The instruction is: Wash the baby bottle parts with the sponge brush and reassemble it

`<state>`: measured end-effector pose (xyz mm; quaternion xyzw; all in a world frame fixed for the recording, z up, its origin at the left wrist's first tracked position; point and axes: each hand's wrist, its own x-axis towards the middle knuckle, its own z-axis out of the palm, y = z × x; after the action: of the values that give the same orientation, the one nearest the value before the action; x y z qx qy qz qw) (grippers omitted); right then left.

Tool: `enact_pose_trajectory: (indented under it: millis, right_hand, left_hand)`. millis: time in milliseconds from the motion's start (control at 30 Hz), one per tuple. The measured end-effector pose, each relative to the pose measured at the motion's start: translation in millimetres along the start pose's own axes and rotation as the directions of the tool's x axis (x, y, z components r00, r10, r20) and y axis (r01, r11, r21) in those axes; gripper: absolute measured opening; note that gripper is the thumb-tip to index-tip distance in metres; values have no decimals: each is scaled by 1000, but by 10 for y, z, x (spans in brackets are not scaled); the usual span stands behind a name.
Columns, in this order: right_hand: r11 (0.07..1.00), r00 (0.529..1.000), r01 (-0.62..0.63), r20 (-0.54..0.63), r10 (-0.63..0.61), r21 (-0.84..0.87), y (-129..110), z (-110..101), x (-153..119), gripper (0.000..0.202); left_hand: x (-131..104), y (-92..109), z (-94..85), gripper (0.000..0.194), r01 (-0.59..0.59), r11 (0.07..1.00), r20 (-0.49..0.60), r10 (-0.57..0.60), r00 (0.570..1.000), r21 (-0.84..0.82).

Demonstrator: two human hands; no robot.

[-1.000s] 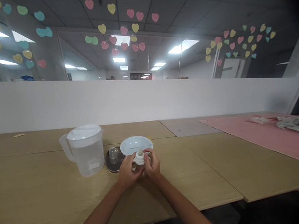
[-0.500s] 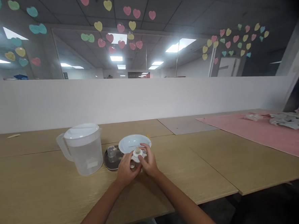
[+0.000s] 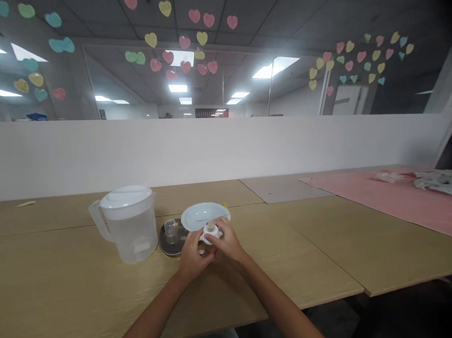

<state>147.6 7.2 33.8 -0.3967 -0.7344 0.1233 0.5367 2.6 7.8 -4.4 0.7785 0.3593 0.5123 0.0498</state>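
Note:
A small bottle with a white collar and a clear nipple-like top (image 3: 210,230) is held between both hands in front of the white bowl. My left hand (image 3: 193,257) wraps round its lower left side. My right hand (image 3: 227,239) grips the white collar from the right, with the thumb on its front. Most of the bottle's body is hidden by the fingers. Just behind the hands, the white bowl (image 3: 198,215) holds something thin. To the left, a clear cap or cup (image 3: 171,230) stands on a dark round tray (image 3: 172,250).
A large translucent lidded pitcher (image 3: 136,238) stands left of the tray. Pink cloth (image 3: 373,195) covers the table's right part, with crumpled grey-white fabric (image 3: 443,182) on it. A low white wall (image 3: 225,148) runs behind the table (image 3: 64,281).
The whole view has shifted slightly. Both hands still hold the bottle, and the right fingers have moved a little around the collar.

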Motion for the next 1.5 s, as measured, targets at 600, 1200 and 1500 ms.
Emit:
enact_pose_trajectory:
  millis: [600,1200,1500]
  right_hand:
    - [994,994,99,-48,-101,-44,65,10,-39,25]
    - [991,988,125,-85,-129,-51,80,36,-94,35]
    - [990,991,117,-50,-121,-77,81,26,-101,36]
  left_hand:
    - [-9,9,26,50,-23,995,7,23,1000,101]
    - [42,-849,-411,41,85,888,-117,-35,992,452]
    - [26,-842,-344,40,126,846,-61,-111,992,517]
